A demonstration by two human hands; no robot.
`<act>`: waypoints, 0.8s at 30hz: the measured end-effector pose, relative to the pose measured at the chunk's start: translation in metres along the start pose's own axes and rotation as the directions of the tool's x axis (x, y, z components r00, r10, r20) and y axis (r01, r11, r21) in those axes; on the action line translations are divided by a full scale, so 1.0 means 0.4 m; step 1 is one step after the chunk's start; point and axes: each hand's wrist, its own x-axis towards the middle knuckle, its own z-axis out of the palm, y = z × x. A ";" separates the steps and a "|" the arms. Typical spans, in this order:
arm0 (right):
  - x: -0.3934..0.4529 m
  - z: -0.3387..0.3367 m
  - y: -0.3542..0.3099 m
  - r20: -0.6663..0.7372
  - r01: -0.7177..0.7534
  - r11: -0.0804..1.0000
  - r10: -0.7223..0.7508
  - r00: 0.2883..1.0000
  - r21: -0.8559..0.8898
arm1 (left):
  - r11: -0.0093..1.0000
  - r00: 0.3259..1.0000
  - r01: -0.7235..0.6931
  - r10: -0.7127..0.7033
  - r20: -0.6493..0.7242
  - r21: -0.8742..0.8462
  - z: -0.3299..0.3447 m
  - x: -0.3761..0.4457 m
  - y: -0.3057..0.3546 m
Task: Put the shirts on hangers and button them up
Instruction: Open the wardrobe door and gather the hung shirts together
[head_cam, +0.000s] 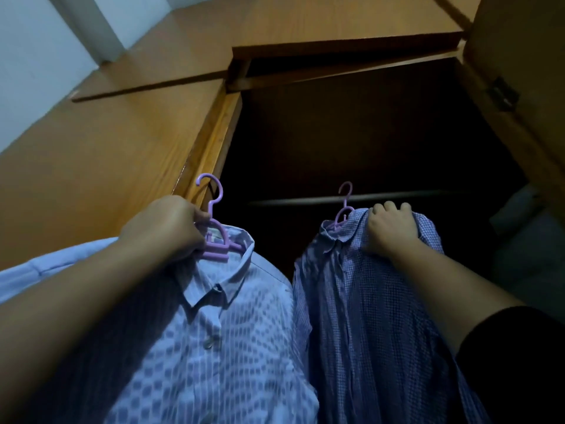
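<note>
The person stood at an open wooden wardrobe (128, 154) whose inside was so dark that little showed beyond a dim rail (397, 198) running across it. The left hand (166, 229) was clenched around the neck of a purple hanger (214, 240), its hook free in the air beside the wardrobe's edge, well short of the rail; the pale striped shirt (220, 347) on it was buttoned down the front, though its lower part ran off the bottom of the view. The right hand (386, 228) grasped the shoulder of a darker checked shirt (367, 316), the fingers curled over the cloth. That shirt's own purple hanger (343, 211) had its hook up at the rail, but I could not tell whether it actually rested on it. Whether the checked shirt was buttoned was lost in folds and gloom.
</note>
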 end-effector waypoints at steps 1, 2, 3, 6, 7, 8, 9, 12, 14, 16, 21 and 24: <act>0.011 0.014 -0.004 0.005 0.004 1.000 -0.004 1.000 -0.002 | 1.000 1.000 -0.001 0.002 -0.011 0.008 0.004 0.005 -0.002; 0.022 0.025 -0.011 0.012 0.007 1.000 -0.007 1.000 -0.003 | 1.000 1.000 -0.006 0.006 -0.018 0.014 0.006 0.009 -0.002; 0.032 0.035 -0.016 0.015 0.006 1.000 -0.006 1.000 -0.004 | 1.000 1.000 -0.013 0.014 -0.022 0.021 0.007 0.014 -0.001; 0.059 0.056 -0.037 0.008 0.001 1.000 -0.001 1.000 0.011 | 0.999 0.999 -0.022 0.023 -0.036 0.038 0.008 0.026 0.001; 0.066 0.059 -0.041 0.010 -0.002 1.000 0.001 1.000 0.018 | 0.999 0.999 -0.022 0.024 -0.041 0.043 0.008 0.030 0.001; 0.071 0.063 -0.044 0.014 -0.001 1.000 0.000 1.000 0.024 | 0.999 0.999 -0.023 0.025 -0.043 0.046 0.007 0.032 0.001; 0.074 0.068 -0.046 0.019 0.001 1.000 -0.001 1.000 0.025 | 0.999 0.999 -0.024 0.026 -0.045 0.047 0.007 0.033 0.000; 0.074 0.086 -0.044 0.036 0.012 1.000 -0.013 0.999 0.010 | 0.998 0.998 -0.034 0.037 -0.055 0.052 0.009 0.032 0.001; 0.068 0.096 -0.039 0.035 0.029 1.000 -0.029 0.999 -0.008 | 0.998 0.998 -0.032 0.035 -0.061 0.046 0.009 0.032 0.003; 0.061 0.105 -0.034 0.023 0.035 0.999 -0.035 0.999 -0.015 | 0.998 0.998 -0.027 0.030 -0.060 0.048 0.009 0.030 0.002; 0.044 0.123 -0.015 -0.031 0.081 0.996 -0.080 0.996 0.031 | 0.999 0.999 -0.033 0.035 -0.038 0.037 0.010 0.025 0.000; 0.025 0.118 0.001 -0.057 0.134 0.986 -0.129 0.990 0.096 | 0.999 0.999 -0.033 0.034 -0.025 0.023 0.009 0.022 -0.004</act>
